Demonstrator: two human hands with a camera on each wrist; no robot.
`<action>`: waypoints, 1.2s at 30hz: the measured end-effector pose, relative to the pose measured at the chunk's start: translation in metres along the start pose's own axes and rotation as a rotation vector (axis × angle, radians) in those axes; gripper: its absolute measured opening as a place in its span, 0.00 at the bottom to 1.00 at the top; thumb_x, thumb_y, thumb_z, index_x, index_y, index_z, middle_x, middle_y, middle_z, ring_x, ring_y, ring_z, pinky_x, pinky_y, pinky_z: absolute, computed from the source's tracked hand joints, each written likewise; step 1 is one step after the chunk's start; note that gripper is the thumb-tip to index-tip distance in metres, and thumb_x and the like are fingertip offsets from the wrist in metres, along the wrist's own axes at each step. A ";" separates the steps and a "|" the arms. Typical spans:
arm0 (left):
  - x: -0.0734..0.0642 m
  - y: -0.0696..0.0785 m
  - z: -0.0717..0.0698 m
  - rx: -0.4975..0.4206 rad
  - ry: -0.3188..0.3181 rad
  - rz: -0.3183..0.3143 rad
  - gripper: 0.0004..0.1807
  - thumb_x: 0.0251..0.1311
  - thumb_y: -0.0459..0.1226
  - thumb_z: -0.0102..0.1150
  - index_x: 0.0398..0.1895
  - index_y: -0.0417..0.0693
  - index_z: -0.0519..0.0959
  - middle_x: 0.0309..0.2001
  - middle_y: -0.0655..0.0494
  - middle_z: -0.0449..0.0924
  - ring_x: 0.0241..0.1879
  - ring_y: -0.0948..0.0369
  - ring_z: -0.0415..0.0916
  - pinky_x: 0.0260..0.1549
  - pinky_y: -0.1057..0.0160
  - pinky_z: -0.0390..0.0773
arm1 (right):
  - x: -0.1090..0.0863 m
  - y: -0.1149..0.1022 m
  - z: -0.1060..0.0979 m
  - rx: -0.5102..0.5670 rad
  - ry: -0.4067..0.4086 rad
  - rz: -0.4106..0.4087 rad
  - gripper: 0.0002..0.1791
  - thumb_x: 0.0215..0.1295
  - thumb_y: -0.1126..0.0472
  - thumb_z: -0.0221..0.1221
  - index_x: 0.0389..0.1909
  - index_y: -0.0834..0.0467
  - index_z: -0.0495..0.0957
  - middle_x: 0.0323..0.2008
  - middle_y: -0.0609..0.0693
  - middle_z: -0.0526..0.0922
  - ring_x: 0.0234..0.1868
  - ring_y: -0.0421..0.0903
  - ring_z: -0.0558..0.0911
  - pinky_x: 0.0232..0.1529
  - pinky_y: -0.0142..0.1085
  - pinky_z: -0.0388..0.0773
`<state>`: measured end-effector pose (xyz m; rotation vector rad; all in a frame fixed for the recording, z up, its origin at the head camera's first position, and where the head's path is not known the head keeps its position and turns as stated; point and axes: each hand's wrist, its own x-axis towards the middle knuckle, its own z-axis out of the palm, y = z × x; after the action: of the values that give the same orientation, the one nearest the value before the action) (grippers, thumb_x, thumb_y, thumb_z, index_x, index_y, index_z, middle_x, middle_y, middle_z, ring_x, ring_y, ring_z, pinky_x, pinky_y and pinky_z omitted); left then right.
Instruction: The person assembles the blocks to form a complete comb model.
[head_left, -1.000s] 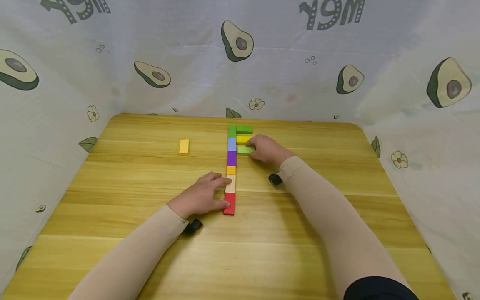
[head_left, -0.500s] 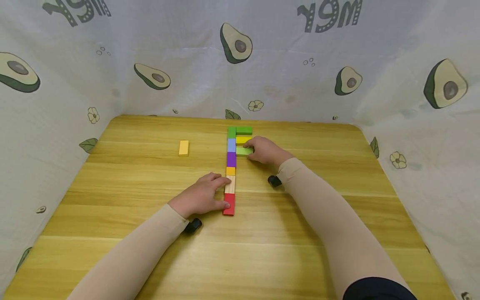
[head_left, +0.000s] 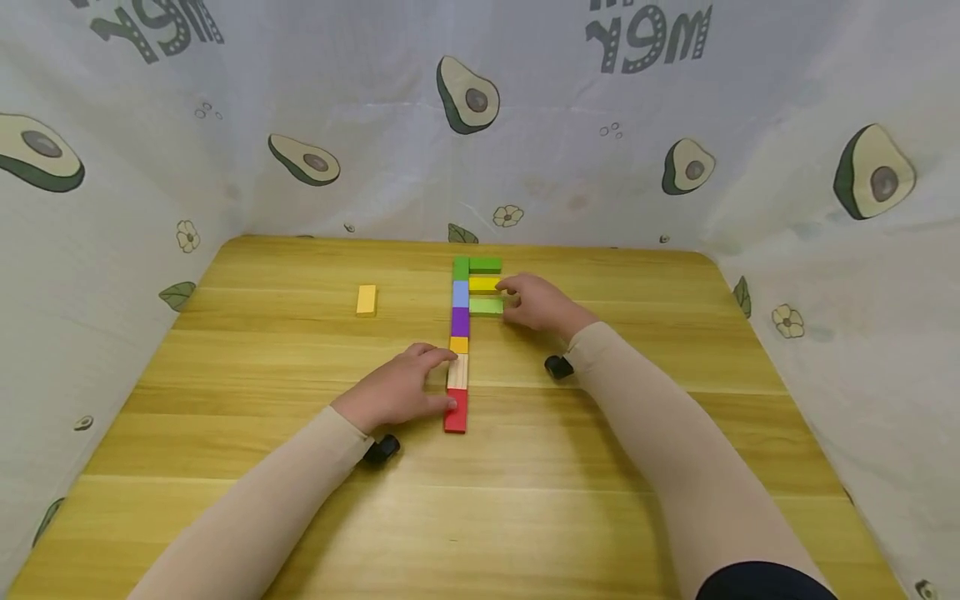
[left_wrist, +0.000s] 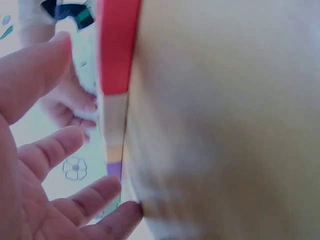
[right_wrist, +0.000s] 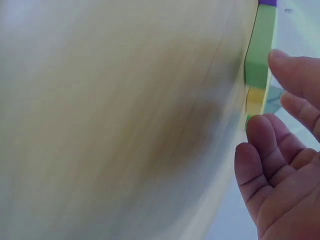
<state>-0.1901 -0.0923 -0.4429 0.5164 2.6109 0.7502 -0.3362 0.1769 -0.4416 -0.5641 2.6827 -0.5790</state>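
Flat wooden blocks form a column: green [head_left: 461, 268], light blue [head_left: 461, 293], purple [head_left: 460, 322], orange [head_left: 459, 344], plain wood [head_left: 458, 377] and red [head_left: 457, 421]. To the right of its upper part, a second green block [head_left: 486, 265], a yellow block [head_left: 483, 285] and a light green block [head_left: 485, 307] lie crosswise. My left hand [head_left: 397, 385], thumb and fingers spread, hovers at the left side of the red and plain blocks. Beside the right ends of the yellow and light green blocks is my right hand [head_left: 545, 304], fingers relaxed, nothing held.
A lone yellow-orange block [head_left: 367, 301] lies to the left of the column. The wooden table [head_left: 480, 517] ends at the back against a white cloth [head_left: 375, 100] printed with avocados. A small black device [head_left: 382, 451] is worn at the left wrist.
My right hand has let go of the light green block, now against the column, and drawn slightly right. My left fingertips have eased back a little from the red and plain blocks.
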 end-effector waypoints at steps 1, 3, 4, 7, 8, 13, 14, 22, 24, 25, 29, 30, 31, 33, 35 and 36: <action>0.000 -0.003 -0.003 -0.013 0.013 -0.002 0.41 0.64 0.56 0.71 0.78 0.60 0.68 0.78 0.47 0.63 0.72 0.46 0.72 0.71 0.44 0.73 | -0.004 0.004 -0.001 0.001 0.003 -0.001 0.32 0.72 0.57 0.66 0.74 0.60 0.71 0.67 0.63 0.77 0.65 0.59 0.79 0.72 0.54 0.74; 0.000 -0.011 -0.010 -0.020 0.049 -0.014 0.40 0.66 0.56 0.69 0.78 0.57 0.68 0.79 0.47 0.63 0.74 0.45 0.70 0.73 0.42 0.71 | -0.012 0.013 -0.003 0.007 0.006 0.003 0.33 0.73 0.56 0.65 0.74 0.61 0.70 0.67 0.64 0.77 0.66 0.60 0.78 0.72 0.55 0.74; -0.001 -0.016 -0.016 -0.014 0.074 -0.022 0.39 0.67 0.55 0.68 0.78 0.55 0.68 0.79 0.46 0.64 0.75 0.44 0.68 0.73 0.41 0.70 | -0.016 0.017 -0.004 0.007 0.008 0.008 0.33 0.73 0.56 0.65 0.74 0.61 0.70 0.67 0.64 0.77 0.66 0.60 0.78 0.72 0.55 0.74; -0.001 -0.033 -0.036 0.033 0.165 -0.082 0.37 0.71 0.53 0.64 0.78 0.50 0.68 0.78 0.42 0.64 0.77 0.40 0.64 0.74 0.37 0.67 | -0.029 0.030 -0.008 0.004 0.007 0.027 0.32 0.74 0.54 0.64 0.74 0.62 0.70 0.67 0.64 0.78 0.67 0.60 0.78 0.72 0.56 0.73; -0.001 -0.040 -0.043 0.047 0.192 -0.111 0.36 0.72 0.52 0.63 0.78 0.48 0.68 0.78 0.41 0.64 0.77 0.39 0.62 0.74 0.36 0.66 | -0.033 0.033 -0.009 0.003 0.005 0.032 0.32 0.75 0.54 0.64 0.74 0.63 0.70 0.67 0.64 0.78 0.67 0.60 0.77 0.72 0.56 0.73; 0.000 -0.071 -0.067 0.059 0.257 -0.238 0.39 0.74 0.52 0.59 0.80 0.44 0.62 0.80 0.35 0.57 0.78 0.34 0.54 0.74 0.32 0.63 | -0.049 0.044 -0.010 -0.026 -0.013 0.052 0.33 0.77 0.53 0.62 0.75 0.65 0.69 0.71 0.65 0.74 0.73 0.63 0.72 0.75 0.58 0.68; 0.001 -0.075 -0.070 0.050 0.257 -0.255 0.40 0.74 0.52 0.59 0.81 0.44 0.61 0.80 0.34 0.55 0.78 0.33 0.53 0.73 0.31 0.63 | -0.052 0.044 -0.009 -0.031 -0.017 0.055 0.33 0.77 0.52 0.62 0.75 0.65 0.69 0.72 0.65 0.73 0.75 0.64 0.71 0.76 0.59 0.67; 0.011 -0.090 -0.075 0.048 0.186 -0.285 0.40 0.75 0.53 0.58 0.82 0.46 0.59 0.80 0.30 0.53 0.77 0.30 0.54 0.71 0.28 0.64 | -0.069 0.030 -0.003 -0.033 -0.064 -0.001 0.35 0.76 0.51 0.63 0.75 0.65 0.68 0.74 0.65 0.71 0.77 0.64 0.68 0.78 0.58 0.64; 0.013 -0.092 -0.073 0.056 0.173 -0.288 0.40 0.75 0.53 0.58 0.82 0.45 0.59 0.80 0.30 0.54 0.77 0.30 0.54 0.72 0.28 0.63 | -0.073 0.025 -0.001 -0.043 -0.066 -0.017 0.34 0.75 0.51 0.63 0.75 0.65 0.69 0.74 0.65 0.71 0.76 0.64 0.69 0.78 0.58 0.64; 0.015 -0.093 -0.073 0.060 0.169 -0.290 0.40 0.75 0.54 0.58 0.81 0.45 0.60 0.80 0.30 0.54 0.77 0.30 0.53 0.72 0.28 0.62 | -0.075 0.023 0.000 -0.047 -0.063 -0.022 0.34 0.75 0.52 0.64 0.74 0.65 0.70 0.73 0.65 0.72 0.76 0.64 0.69 0.78 0.58 0.65; 0.019 -0.094 -0.072 0.076 0.169 -0.288 0.40 0.75 0.54 0.58 0.81 0.44 0.61 0.79 0.31 0.58 0.77 0.30 0.54 0.73 0.30 0.61 | -0.080 0.016 0.005 -0.061 -0.063 -0.046 0.33 0.74 0.51 0.65 0.74 0.63 0.71 0.72 0.63 0.73 0.74 0.62 0.71 0.77 0.57 0.66; 0.020 -0.094 -0.072 0.075 0.169 -0.287 0.40 0.75 0.54 0.58 0.81 0.43 0.61 0.78 0.32 0.59 0.76 0.30 0.55 0.73 0.30 0.61 | -0.081 0.013 0.007 -0.071 -0.066 -0.058 0.33 0.74 0.51 0.64 0.74 0.62 0.71 0.73 0.63 0.73 0.75 0.62 0.71 0.78 0.56 0.66; 0.021 -0.093 -0.072 0.075 0.170 -0.286 0.39 0.75 0.54 0.58 0.80 0.43 0.62 0.77 0.32 0.61 0.75 0.30 0.56 0.73 0.30 0.62 | -0.081 0.011 0.009 -0.075 -0.070 -0.069 0.34 0.74 0.50 0.64 0.74 0.62 0.71 0.73 0.62 0.73 0.75 0.61 0.71 0.78 0.56 0.65; 0.023 -0.093 -0.072 0.074 0.173 -0.286 0.37 0.76 0.52 0.57 0.79 0.43 0.63 0.74 0.34 0.66 0.73 0.31 0.59 0.72 0.32 0.64 | -0.081 0.005 0.013 -0.090 -0.078 -0.100 0.34 0.75 0.49 0.63 0.75 0.61 0.71 0.74 0.61 0.73 0.76 0.61 0.70 0.79 0.55 0.64; 0.026 -0.093 -0.073 0.070 0.178 -0.290 0.34 0.77 0.50 0.56 0.78 0.42 0.64 0.71 0.35 0.69 0.71 0.32 0.63 0.71 0.33 0.66 | -0.078 0.001 0.016 -0.098 -0.081 -0.125 0.34 0.75 0.48 0.63 0.75 0.60 0.71 0.74 0.61 0.72 0.77 0.61 0.69 0.79 0.55 0.63; 0.027 -0.093 -0.073 0.063 0.182 -0.292 0.33 0.78 0.49 0.56 0.77 0.42 0.65 0.70 0.35 0.70 0.70 0.33 0.64 0.71 0.34 0.67 | -0.077 -0.002 0.017 -0.095 -0.077 -0.134 0.34 0.75 0.49 0.63 0.75 0.61 0.71 0.74 0.61 0.73 0.77 0.61 0.69 0.80 0.54 0.63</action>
<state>-0.2681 -0.1850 -0.4448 0.0809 2.7996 0.6459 -0.2627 0.2042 -0.4370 -0.7806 2.6250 -0.4572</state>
